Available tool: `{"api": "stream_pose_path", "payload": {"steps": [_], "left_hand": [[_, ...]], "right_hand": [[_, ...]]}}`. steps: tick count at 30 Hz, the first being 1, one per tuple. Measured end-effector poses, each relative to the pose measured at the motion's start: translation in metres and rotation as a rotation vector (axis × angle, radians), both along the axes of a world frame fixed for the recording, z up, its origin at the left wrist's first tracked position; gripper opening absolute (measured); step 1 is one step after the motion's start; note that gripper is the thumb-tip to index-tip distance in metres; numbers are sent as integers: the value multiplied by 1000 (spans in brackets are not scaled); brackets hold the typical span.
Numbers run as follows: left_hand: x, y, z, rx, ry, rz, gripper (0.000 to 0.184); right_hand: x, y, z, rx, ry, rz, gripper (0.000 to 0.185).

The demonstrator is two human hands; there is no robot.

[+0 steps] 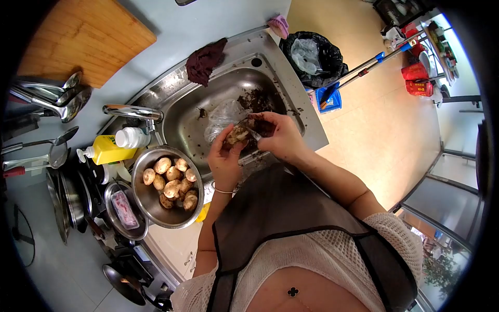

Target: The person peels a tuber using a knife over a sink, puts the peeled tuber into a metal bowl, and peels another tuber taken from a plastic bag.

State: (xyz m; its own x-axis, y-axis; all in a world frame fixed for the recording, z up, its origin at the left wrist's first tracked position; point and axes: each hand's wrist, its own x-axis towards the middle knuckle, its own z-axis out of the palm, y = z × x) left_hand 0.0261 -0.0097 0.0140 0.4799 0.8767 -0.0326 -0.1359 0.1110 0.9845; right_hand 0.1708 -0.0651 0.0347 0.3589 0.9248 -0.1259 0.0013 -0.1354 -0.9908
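Observation:
Over the sink [179,117] my left hand [225,158] is closed round a muddy tuber [237,137], pale where the skin is off. My right hand [285,139] is closed on a small metal blade [255,134] that touches the tuber; its handle is hidden, so whether it is a knife or a peeler I cannot tell. A crumpled clear plastic bag [224,115] lies in the basin behind my hands. Dark peelings and dirt [258,99] are scattered at its far right side. To the left, a steel bowl [143,205] holds several similar pale-brown tubers [172,188].
A chrome faucet [132,111], a yellow pump bottle [113,150] and a white bottle [132,138] stand left of the basin. A dark cloth [206,62] hangs over the rear rim. Beyond the sink's right end are a lined trash bin [332,70] and a blue dustpan [330,101].

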Motion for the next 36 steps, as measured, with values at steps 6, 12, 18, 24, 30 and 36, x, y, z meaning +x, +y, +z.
{"api": "stream_pose_path", "payload": {"steps": [6, 12, 18, 24, 30, 36], "left_hand": [[-6, 1, -10, 15, 5, -49, 36], [-2, -1, -12, 238, 73, 2, 31], [-14, 7, -17, 200, 37, -95, 28], [-7, 3, -3, 322, 176, -12, 30], [-13, 5, -7, 398, 160, -62, 29], [-11, 6, -7, -250, -173, -182, 40]], "right_hand": [[13, 5, 2, -260, 422, 41, 40], [-16, 1, -17, 11, -90, -97, 47], [7, 5, -1, -258, 381, 86, 48], [-21, 3, -22, 133, -65, -115, 45], [4, 6, -2, -154, 392, 1, 37], [1, 5, -12, -130, 311, 19, 45]]}}
